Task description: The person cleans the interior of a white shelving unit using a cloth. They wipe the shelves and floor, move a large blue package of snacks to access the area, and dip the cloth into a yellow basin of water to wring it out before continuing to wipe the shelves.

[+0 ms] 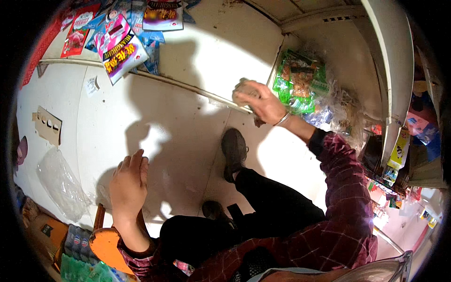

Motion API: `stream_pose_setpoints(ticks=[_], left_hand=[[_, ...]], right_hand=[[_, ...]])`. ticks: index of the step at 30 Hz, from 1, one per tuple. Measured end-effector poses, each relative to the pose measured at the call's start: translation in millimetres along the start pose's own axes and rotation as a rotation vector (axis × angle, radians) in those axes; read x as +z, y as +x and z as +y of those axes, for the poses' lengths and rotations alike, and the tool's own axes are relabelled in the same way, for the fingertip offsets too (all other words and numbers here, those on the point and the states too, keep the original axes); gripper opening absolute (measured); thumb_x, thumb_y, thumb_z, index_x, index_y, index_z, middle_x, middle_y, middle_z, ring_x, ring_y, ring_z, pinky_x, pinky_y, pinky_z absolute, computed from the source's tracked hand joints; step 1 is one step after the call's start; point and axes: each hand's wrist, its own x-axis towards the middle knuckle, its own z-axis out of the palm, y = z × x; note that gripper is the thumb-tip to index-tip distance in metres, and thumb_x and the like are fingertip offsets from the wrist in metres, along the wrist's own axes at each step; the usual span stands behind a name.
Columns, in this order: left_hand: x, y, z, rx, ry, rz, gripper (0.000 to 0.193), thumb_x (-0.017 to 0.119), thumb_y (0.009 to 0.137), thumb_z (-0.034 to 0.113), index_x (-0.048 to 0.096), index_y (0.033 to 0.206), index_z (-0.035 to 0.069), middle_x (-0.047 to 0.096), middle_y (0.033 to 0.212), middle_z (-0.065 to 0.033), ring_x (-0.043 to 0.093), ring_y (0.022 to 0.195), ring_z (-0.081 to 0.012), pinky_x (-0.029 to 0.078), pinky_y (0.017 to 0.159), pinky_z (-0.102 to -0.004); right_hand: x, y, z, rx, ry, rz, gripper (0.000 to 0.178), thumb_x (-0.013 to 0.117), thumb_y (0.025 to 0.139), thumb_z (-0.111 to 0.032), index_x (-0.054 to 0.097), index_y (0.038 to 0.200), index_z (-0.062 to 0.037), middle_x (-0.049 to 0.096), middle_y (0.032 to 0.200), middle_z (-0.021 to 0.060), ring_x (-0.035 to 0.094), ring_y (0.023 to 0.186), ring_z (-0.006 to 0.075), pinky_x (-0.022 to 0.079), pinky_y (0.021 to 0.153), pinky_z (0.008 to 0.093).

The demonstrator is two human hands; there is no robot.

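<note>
Here, in the head view, I see my right hand (pixel 263 104) at upper centre of the frame, clenched around a small brownish wrapped packet (pixel 242 88), just beside a heap of green plastic snack bags (pixel 300 80). My left hand (pixel 128 183), lower left, hangs released with fingers loose above the white floor (pixel 188 141).

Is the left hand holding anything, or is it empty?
Empty. The left hand hangs open, fingers loosely extended over the white floor, nothing in its grasp. The right hand grips a brownish packet.
</note>
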Motion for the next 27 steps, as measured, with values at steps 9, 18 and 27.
stream_pose_setpoints(ticks=[9,18,27], left_hand=[[2.1,-0.5,-6.2,0.008,-0.039,0.016,0.03,0.054,0.087,0.014,0.055,0.115,0.004,0.06,0.096,-0.0165,0.058,0.092,-0.0343,0.047,0.077,-0.0438],[-5.9,3.9,-5.3,-0.027,-0.043,0.007,0.031,0.053,0.087,0.015,0.054,0.115,0.002,0.06,0.097,-0.0169,0.058,0.091,-0.0343,0.047,0.077,-0.0425],[-2.4,5.0,-16.3,-0.069,0.003,0.062,0.029,0.049,0.09,0.017,0.056,0.114,0.002,0.06,0.095,-0.0171,0.058,0.09,-0.0339,0.046,0.078,-0.0433]], right_hand=[[18.8,65.7,161.1,0.638,-0.264,0.283,0.043,0.042,0.094,-0.035,0.044,0.135,-0.0234,0.036,0.14,0.0138,0.04,0.125,0.0327,0.035,0.099,0.0498],[18.9,293.0,124.7,0.475,-0.441,0.459,0.034,0.053,0.084,-0.025,0.06,0.115,-0.0148,0.052,0.125,0.013,0.049,0.114,0.0327,0.038,0.097,0.0475],[-47.8,251.6,126.1,0.018,0.07,0.155,0.035,0.058,0.085,-0.015,0.055,0.12,-0.0078,0.052,0.125,0.0111,0.05,0.116,0.023,0.044,0.093,0.0364]])
